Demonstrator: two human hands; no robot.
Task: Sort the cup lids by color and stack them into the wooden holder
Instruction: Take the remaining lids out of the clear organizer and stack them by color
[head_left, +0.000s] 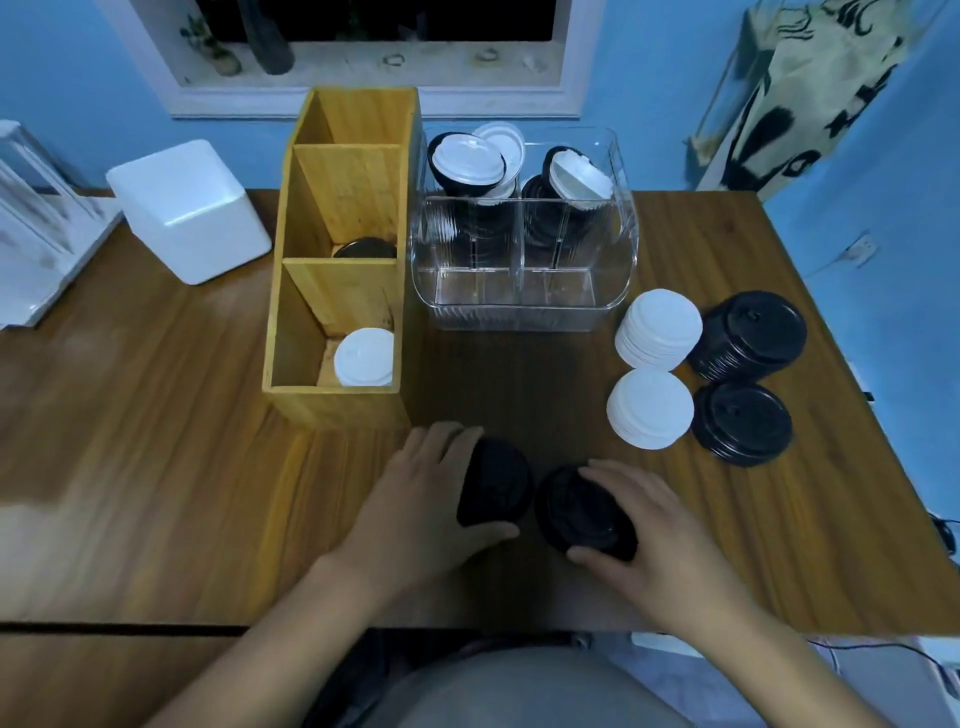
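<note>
Blue-walled room; window sill at the back. Work surface: brown wooden table (156, 415), seen from above by the head camera.

Layout noted:
- The wooden holder (337, 408) is stood left of centre, with three compartments in a row running away from the person. White lids (363, 358) are seen in the nearest compartment and a black lid (366, 248) in the middle one; nothing can be made out in the farthest. One colour per compartment is thus kept, as the task requires.
- A clear organiser (519, 312) is placed just beside the holder on its right, with black and white lids mixed in its rear cells. It is judged to be the unsorted supply.
- Two white stacks (658, 327) and two black stacks (750, 335) are set on the table to the right, white beside black. They are taken to be pre-sorted piles staged for loading.
- A white box (192, 208) is stood at the left.

Hands:
- The left hand (415, 499) is laid palm-down, fingers curled over the far edge and thumb under the near edge of the left-held black lids (496, 483).
- The right hand (660, 535) mirrors it, fingers and thumb closed round the right-held black lids (582, 512).
- Both bundles are held low at the near table edge, almost touching; whether they rest on the wood cannot be told. A merge into one stack is judged likely.
</note>
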